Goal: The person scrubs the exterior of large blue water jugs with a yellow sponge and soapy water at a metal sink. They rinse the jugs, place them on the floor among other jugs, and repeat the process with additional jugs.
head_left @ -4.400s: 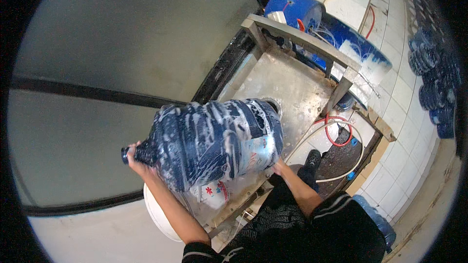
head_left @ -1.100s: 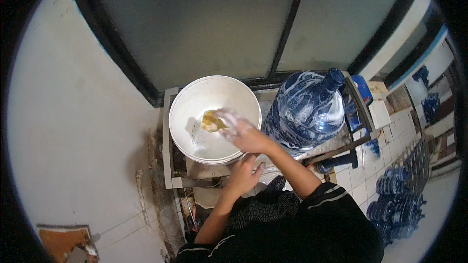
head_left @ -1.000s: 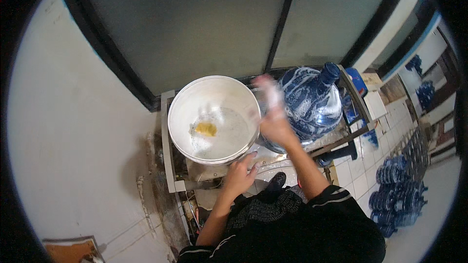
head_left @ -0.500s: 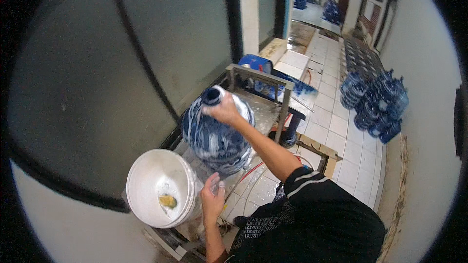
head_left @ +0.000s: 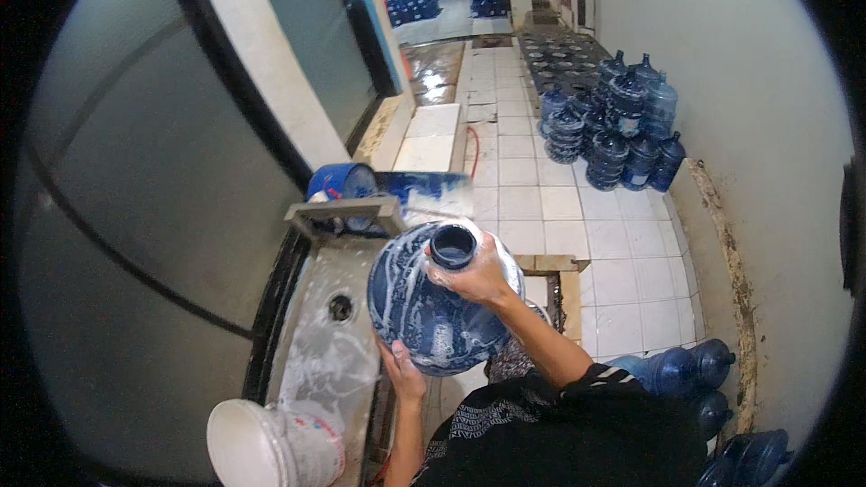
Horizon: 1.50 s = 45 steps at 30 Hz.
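Note:
A big blue water jug [head_left: 410, 298], streaked with white suds, is held up in front of me with its open mouth toward me. My right hand [head_left: 476, 278] is closed around its neck. Against the jug's lower left side presses my left hand [head_left: 405, 373], supporting it, with some fingertips hidden by the jug. The jug is over the right edge of a wet, soapy metal basin [head_left: 311, 356], whose round drain hole [head_left: 340, 307] shows.
A white bucket [head_left: 302, 446] stands at the near left. A metal frame [head_left: 347, 210] and a blue drum [head_left: 343, 182] are beyond the basin. Blue jugs [head_left: 622, 117] are stacked by the right wall; more jugs [head_left: 677, 370] lie at lower right. White tiles [head_left: 564, 203] cover the floor.
The jug has been lifted off the basin and moved right, the right hand still on its neck. My left hand has come from beside the bucket onto the jug. The view has swung right.

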Tool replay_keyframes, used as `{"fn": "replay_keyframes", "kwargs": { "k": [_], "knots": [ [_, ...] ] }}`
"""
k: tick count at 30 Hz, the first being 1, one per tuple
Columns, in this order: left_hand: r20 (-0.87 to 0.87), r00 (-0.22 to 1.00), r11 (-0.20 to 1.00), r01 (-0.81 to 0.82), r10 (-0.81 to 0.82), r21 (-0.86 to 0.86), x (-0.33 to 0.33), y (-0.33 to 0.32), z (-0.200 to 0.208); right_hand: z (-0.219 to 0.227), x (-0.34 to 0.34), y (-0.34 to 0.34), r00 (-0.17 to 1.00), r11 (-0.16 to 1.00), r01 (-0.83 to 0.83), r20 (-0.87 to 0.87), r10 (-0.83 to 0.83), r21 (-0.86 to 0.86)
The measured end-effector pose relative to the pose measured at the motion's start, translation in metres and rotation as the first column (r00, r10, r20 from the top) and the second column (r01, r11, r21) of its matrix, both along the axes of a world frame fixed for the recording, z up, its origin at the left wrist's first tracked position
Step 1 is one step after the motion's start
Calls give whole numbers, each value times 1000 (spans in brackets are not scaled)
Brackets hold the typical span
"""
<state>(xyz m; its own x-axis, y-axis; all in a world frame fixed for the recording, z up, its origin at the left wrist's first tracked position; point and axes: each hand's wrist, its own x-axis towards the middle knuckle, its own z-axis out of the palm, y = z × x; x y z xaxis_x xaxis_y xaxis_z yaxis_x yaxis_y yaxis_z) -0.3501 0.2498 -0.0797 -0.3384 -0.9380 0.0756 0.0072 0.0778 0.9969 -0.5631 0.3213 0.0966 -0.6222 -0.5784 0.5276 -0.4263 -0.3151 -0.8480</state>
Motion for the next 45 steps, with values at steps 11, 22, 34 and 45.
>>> {"fn": "replay_keyframes", "kwargs": {
  "k": [11,22,34,45],
  "knots": [
    [505,743,495,669,-439,-554,-281,95,83,-72,-181,143,943,884,333,-113,-313,327],
    [125,557,519,820,-821,-243,-497,150,-6,-103,-324,188,887,741,427,-79,-455,518],
    [38,608,547,739,-793,-394,-738,85,33,-99,-536,182,831,637,521,-167,-531,568],
    [11,697,543,569,-717,-617,-966,44,50,-157,-666,295,390,356,679,96,-916,642]
  ]
}}
